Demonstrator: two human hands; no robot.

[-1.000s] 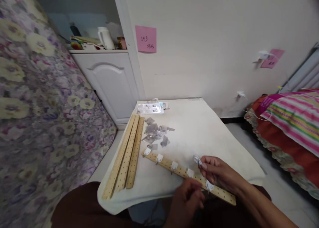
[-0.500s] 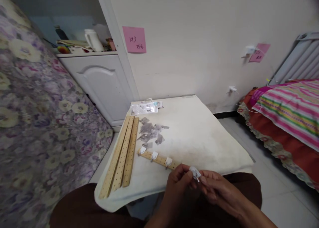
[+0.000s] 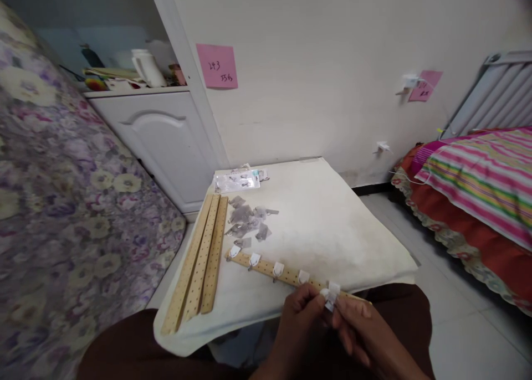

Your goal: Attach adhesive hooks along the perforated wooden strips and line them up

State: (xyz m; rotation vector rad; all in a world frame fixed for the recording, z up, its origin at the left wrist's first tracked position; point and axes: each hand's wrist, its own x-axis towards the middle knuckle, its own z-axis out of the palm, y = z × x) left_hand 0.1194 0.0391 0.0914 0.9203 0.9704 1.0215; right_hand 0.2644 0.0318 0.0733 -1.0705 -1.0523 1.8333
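Both my hands meet at the table's near edge and pinch one small white adhesive hook (image 3: 331, 294). My left hand (image 3: 300, 319) grips it from the left, my right hand (image 3: 358, 329) from the right. Just behind them a perforated wooden strip (image 3: 266, 267) lies at a slant on the white table (image 3: 332, 225), with several white hooks stuck along it. Three more wooden strips (image 3: 203, 255) lie side by side at the table's left. A pile of loose grey hook pieces (image 3: 248, 222) sits behind the slanted strip.
A clear plastic pack (image 3: 236, 181) lies at the table's far left corner. A flowered mattress (image 3: 62, 191) leans on the left, a white cabinet (image 3: 162, 142) stands behind it, a bed with a striped blanket (image 3: 477, 175) is on the right. Pink notes (image 3: 216, 65) hang on the wall.
My right hand carried the white hook off the strip towards me, and my left hand came up to take hold of it too. The camera view drifted rightwards.
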